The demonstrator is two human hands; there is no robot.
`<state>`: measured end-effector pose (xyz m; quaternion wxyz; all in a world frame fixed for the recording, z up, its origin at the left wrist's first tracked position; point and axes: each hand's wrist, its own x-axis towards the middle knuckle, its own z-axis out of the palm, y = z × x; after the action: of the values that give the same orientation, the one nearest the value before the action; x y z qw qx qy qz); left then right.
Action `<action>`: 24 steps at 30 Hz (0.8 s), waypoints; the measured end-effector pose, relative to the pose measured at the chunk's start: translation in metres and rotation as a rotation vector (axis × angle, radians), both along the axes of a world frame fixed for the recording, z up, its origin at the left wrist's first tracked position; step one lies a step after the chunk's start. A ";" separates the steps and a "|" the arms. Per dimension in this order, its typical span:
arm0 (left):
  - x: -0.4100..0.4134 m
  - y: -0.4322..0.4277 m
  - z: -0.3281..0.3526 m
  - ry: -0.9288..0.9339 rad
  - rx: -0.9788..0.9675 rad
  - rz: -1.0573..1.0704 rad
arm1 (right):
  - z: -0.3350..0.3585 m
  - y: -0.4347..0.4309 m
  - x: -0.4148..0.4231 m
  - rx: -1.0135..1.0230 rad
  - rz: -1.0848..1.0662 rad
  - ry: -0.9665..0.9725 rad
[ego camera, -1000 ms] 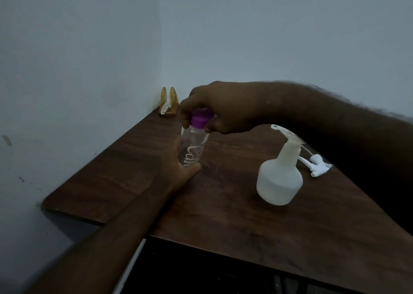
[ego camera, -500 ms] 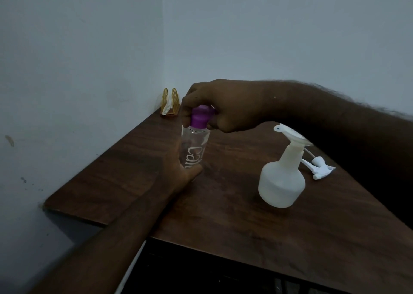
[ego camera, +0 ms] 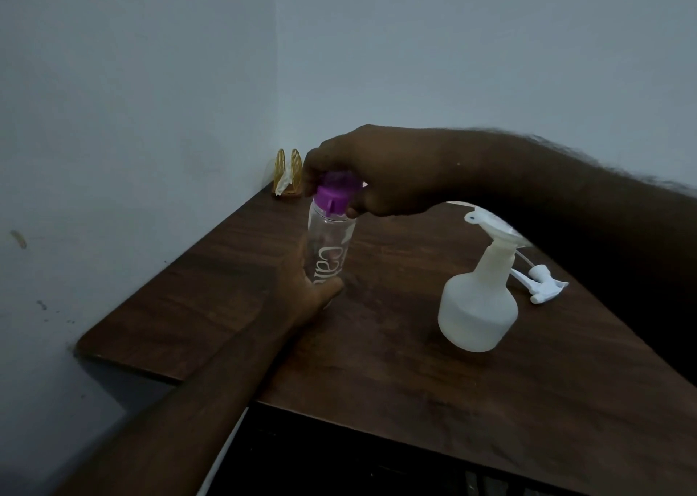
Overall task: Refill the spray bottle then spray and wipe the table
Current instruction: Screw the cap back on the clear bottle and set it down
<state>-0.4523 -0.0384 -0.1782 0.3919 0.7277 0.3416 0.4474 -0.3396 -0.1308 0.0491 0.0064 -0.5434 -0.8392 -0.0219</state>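
A clear water bottle (ego camera: 330, 246) with white lettering and a purple cap (ego camera: 333, 196) stands upright on the dark wooden table (ego camera: 415, 382). My left hand (ego camera: 301, 292) grips its lower body. My right hand (ego camera: 377, 171) reaches over from the right, its fingers curled round the purple cap. To the right, a white translucent spray bottle (ego camera: 477, 307) stands with a white funnel (ego camera: 490, 228) in its neck. Its detached white spray head (ego camera: 543, 286) lies on the table behind it.
A small gold napkin holder (ego camera: 287, 173) with a white tissue sits in the far corner where two pale walls meet. The table's front edge runs diagonally, with a dark space below it.
The purple cap has turned a little under my right hand, showing its side tab. The view has shifted slightly; both hands stay on the bottle.
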 end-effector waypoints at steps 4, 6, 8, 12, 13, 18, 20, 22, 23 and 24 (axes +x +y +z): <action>0.000 0.000 -0.001 -0.007 -0.020 -0.008 | -0.001 0.002 0.001 0.012 0.017 0.001; 0.000 0.000 -0.001 -0.011 -0.029 -0.007 | -0.001 0.003 0.000 0.046 0.001 -0.042; 0.000 0.000 -0.001 -0.004 -0.025 -0.002 | -0.001 0.004 -0.001 0.116 -0.033 -0.106; 0.000 -0.002 -0.001 0.006 0.007 -0.010 | -0.004 0.005 -0.001 0.344 -0.186 -0.131; 0.000 -0.001 -0.002 0.007 0.014 -0.012 | -0.004 0.005 0.001 0.389 -0.213 -0.104; -0.001 -0.001 0.001 0.003 0.004 -0.002 | 0.001 -0.003 0.002 0.145 -0.081 -0.038; -0.001 -0.003 0.003 0.013 0.000 -0.003 | -0.001 -0.004 0.002 0.177 -0.123 -0.062; 0.000 -0.007 0.003 0.042 -0.013 -0.017 | -0.001 -0.003 0.002 0.325 -0.211 -0.076; 0.001 -0.007 0.003 0.055 -0.018 -0.026 | 0.000 -0.002 0.002 0.408 -0.243 -0.066; 0.002 -0.007 0.002 0.054 -0.022 -0.033 | 0.001 0.000 0.004 0.465 -0.256 -0.042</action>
<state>-0.4505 -0.0455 -0.1758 0.3978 0.7409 0.3447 0.4171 -0.3358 -0.1307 0.0500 0.1110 -0.6286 -0.7358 -0.2262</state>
